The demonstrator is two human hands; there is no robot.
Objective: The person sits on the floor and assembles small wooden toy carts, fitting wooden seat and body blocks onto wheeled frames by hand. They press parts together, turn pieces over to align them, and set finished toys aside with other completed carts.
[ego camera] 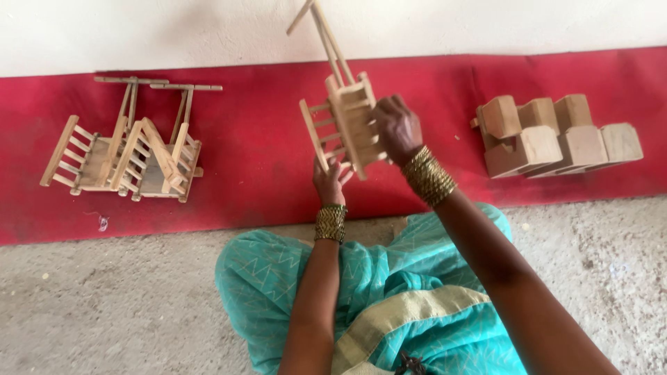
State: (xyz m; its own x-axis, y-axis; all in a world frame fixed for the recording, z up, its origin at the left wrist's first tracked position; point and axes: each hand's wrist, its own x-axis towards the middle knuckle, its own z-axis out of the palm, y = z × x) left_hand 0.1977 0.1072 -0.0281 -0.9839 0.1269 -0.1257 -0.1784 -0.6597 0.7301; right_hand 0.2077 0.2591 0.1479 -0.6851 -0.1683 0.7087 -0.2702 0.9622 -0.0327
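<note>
The right hand [397, 128] is closed around the upper right side of a small wooden toy cart [345, 118], fingers curled over its slatted body, back of the hand toward the camera. The left hand [328, 182] sits just below and to the left of it, gripping the cart's lower edge from underneath with the fingers wrapped up around the wood. Between the two hands the cart is held up off the floor and tilted, its railed side facing left and its long handle of thin sticks [321, 31] rising away from the right hand toward the white wall [174, 31]. Each wrist wears a stack of gold bangles [428, 176], the right stack just below the right hand, the left one directly under the left hand.

Below the hands lies the person's lap, covered in teal cloth with a gold border [410, 305]. Behind the hands a red mat [257, 153] runs along the wall's foot. Well to the left of the left hand, two finished wooden carts [121, 156] rest on the mat, touching one another. Well to the right of the right hand, a cluster of cut wooden blocks [556, 135] sits on the mat. The grey concrete floor [104, 305] spreads to either side of the lap.
</note>
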